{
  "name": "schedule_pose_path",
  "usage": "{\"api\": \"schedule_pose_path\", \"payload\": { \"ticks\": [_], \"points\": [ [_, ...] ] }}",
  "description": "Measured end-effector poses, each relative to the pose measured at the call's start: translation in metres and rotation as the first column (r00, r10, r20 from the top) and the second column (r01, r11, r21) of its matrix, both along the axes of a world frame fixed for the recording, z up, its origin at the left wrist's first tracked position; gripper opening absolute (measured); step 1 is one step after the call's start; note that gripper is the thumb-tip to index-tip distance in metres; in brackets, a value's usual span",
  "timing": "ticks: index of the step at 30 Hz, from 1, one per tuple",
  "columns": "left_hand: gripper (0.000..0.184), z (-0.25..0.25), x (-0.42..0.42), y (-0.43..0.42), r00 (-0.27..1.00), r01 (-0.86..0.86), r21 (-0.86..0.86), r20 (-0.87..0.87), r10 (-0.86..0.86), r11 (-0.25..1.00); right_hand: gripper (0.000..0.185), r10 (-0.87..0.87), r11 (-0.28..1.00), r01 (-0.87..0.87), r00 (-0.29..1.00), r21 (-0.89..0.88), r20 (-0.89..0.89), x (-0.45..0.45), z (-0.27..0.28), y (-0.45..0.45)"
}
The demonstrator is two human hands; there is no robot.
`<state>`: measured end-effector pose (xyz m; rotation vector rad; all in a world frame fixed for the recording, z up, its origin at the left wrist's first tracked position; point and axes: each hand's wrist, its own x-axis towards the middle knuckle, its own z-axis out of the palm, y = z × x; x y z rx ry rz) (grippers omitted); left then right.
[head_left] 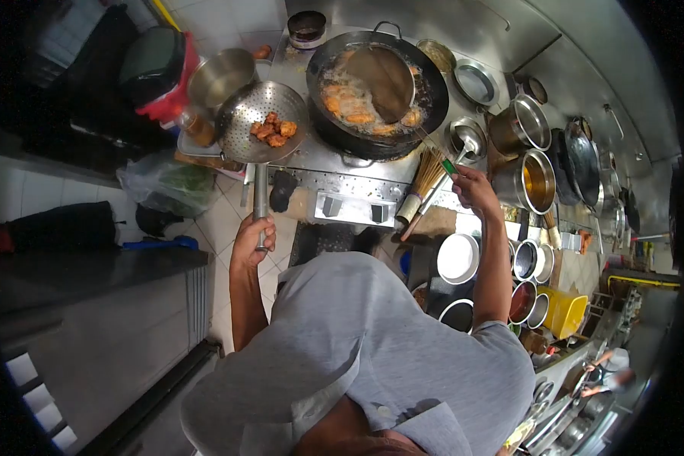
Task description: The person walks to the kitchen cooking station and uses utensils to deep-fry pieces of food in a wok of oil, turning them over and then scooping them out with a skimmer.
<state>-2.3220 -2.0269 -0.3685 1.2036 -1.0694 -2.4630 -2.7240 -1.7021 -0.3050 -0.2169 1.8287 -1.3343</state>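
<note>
My left hand [251, 239] is wrapped round the handle of a perforated metal strainer [239, 140], held level to the left of the wok. Several browned fried pieces [273, 131] lie in its bowl. In my right hand [475, 190] is the green handle of a wire-mesh skimmer [380, 80], whose round head is over the black wok [323, 125], its lower edge near the oil. Orange-brown pieces [346, 105] fry in bubbling oil there, some partly hidden by the mesh.
A steel pot [222, 76] stands behind the strainer. Bamboo brush [425, 178] and ladle [471, 144] lie right of the wok. Further right are a pot of orange liquid [538, 182], several pans and a yellow container [566, 311]. Another person [612, 372] is at the far lower right.
</note>
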Motion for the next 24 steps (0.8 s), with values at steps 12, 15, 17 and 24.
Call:
{"api": "schedule_pose_path", "payload": {
  "ticks": [12,15,17,24],
  "points": [
    [0.010,0.005,-0.001,0.001,0.999,-0.016,-0.008,-0.028,0.016,1.000,0.028,-0.010,0.996,0.017,0.997,-0.085,0.073,-0.017,-0.015,-0.030],
    [0.010,0.007,-0.001,0.002,1.000,-0.026,-0.010,-0.015,0.026,1.000,0.026,-0.091,0.984,0.116,0.980,-0.135,0.179,-0.014,-0.020,-0.032],
    [0.010,0.006,0.000,0.003,0.999,-0.032,-0.008,-0.022,0.032,0.999,0.024,-0.147,0.973,0.185,0.959,-0.141,0.244,-0.013,-0.026,-0.028],
    [0.010,0.007,0.007,0.001,1.000,-0.016,-0.010,-0.020,0.016,1.000,0.020,-0.024,0.987,0.041,0.994,-0.156,0.108,-0.003,-0.015,0.007]
  ]
}}
